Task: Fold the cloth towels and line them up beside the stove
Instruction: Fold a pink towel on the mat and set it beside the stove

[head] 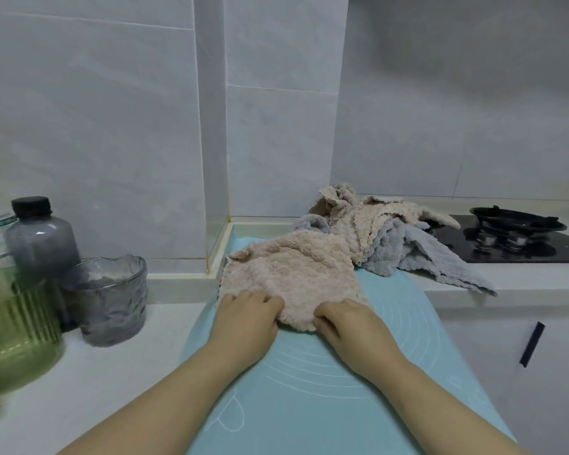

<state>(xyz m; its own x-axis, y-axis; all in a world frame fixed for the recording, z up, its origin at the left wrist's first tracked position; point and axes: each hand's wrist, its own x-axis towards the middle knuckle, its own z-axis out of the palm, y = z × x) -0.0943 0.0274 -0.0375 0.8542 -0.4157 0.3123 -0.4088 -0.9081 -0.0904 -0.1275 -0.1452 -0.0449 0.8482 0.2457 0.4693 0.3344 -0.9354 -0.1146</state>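
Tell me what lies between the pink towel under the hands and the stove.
In the head view, a heap of unfolded beige and grey towels lies between the pink towel and the stove.

The one head-worn camera looks forward and down, close over the counter's (pixel 112 372) front edge, facing the tiled wall (pixel 96 126).

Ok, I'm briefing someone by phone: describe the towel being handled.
Find the pale blue silicone mat on the white counter. At its far end lies a fluffy pink towel, left hand and right hand gripping its near edge. Unlike the crumpled towel heap by the black stove, it lies flat.
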